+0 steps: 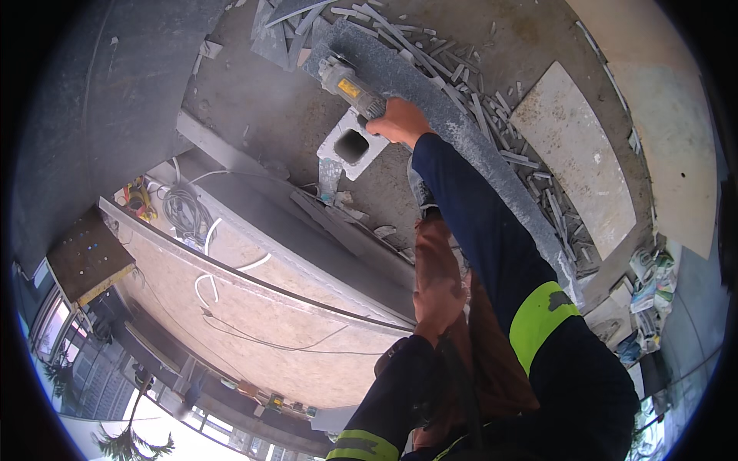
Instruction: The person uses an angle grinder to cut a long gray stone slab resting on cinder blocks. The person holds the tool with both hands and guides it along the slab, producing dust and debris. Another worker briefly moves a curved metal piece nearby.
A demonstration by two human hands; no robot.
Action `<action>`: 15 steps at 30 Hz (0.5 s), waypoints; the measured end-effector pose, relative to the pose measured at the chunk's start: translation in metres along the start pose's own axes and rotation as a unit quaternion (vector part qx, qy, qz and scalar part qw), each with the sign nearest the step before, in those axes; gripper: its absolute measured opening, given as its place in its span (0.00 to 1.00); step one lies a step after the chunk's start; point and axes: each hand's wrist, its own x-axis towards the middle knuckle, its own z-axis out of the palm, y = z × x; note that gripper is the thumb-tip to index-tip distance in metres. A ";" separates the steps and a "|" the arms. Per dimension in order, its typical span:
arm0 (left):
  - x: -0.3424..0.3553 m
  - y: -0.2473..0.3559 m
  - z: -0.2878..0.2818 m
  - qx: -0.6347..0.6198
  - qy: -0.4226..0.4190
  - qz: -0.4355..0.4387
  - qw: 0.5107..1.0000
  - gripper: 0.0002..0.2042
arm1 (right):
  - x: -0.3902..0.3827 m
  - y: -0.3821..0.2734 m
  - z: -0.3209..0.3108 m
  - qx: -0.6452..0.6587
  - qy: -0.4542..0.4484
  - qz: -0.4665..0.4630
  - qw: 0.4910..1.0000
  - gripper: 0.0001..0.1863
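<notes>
My right hand [401,121] is closed round the rear body of an angle grinder [350,86], a grey tool with a yellow label. The grinder's head is over the far end of a long grey stone slab [461,131]; I cannot make out whether the disc touches it. Below the tool stands a pale hollow block [374,151] with a square hole. Nearer to me, my left hand [440,296] rests on my leg in brown trousers [432,238], holding nothing visible, its fingers laid over the cloth and partly hidden.
Cut stone strips [484,115] litter the floor beyond the slab. A pale, speckled panel [576,154] lies at the right, with crumpled bags [652,292] nearby. To the left are a long tan board [254,323], a coiled cable [188,213] and a brown box-like stand [88,257].
</notes>
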 end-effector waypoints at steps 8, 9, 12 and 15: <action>-0.002 0.005 0.001 0.000 -0.001 -0.006 1.000 0.20 | -0.013 0.009 0.002 0.023 0.046 -0.035 0.998 0.30; -0.002 0.004 0.003 0.003 0.010 -0.003 1.000 0.20 | -0.015 0.007 0.001 0.023 0.044 -0.038 0.998 0.30; -0.005 0.001 0.009 0.008 0.028 0.001 1.000 0.20 | -0.019 0.003 0.000 0.011 0.019 -0.015 1.000 0.31; -0.010 -0.001 0.011 0.002 0.016 -0.005 1.000 0.19 | -0.021 0.003 0.001 0.022 -0.007 -0.001 1.000 0.31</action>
